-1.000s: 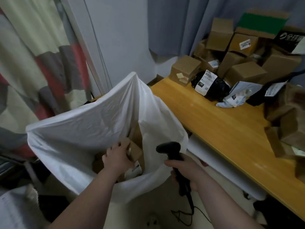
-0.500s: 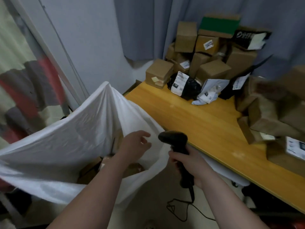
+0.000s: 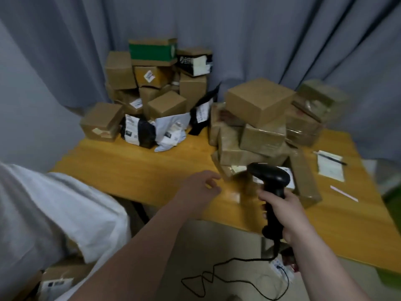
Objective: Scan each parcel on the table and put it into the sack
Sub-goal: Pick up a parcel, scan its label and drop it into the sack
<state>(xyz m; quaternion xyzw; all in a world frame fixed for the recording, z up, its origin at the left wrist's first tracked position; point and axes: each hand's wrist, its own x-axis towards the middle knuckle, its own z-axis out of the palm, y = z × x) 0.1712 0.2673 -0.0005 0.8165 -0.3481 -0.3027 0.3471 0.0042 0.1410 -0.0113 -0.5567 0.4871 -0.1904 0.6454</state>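
Backdrop: grey pleated curtain (image 3: 260,40) behind a yellow-orange wooden table (image 3: 152,168) loaded with parcels.
Back pile: brown cardboard boxes (image 3: 156,77) heaped against the curtain; a black plastic mailer (image 3: 141,132) and a white plastic mailer (image 3: 171,131) slump in front.
Near stack: taped brown cardboard parcels (image 3: 260,135) piled crooked, with the top box (image 3: 258,103) tilted. Risk: tugging a low one likely brings the upper ones down, perhaps off the table.
Left hand (image 3: 199,185): empty, fingers loosely spread, over the table's front edge, just short of the near stack, touching nothing.
Right hand (image 3: 280,210): wrapped round the handle of the black pistol-shaped barcode scanner (image 3: 270,177), whose head sits over the labelled bottom parcel (image 3: 232,170).
Label: partly hidden by the scanner head and blurred. Risk: a missed read, and the parcel goes in unscanned.
Cord: thin black cable (image 3: 217,276) hanging in loose loops below the table. Risk: it could snag on a carried parcel.
Sack: large white plastic sack (image 3: 54,213) at left, well apart from the near stack, top slumped, mouth not clearly shown. Risk: a one-handed drop may catch the fold and miss.
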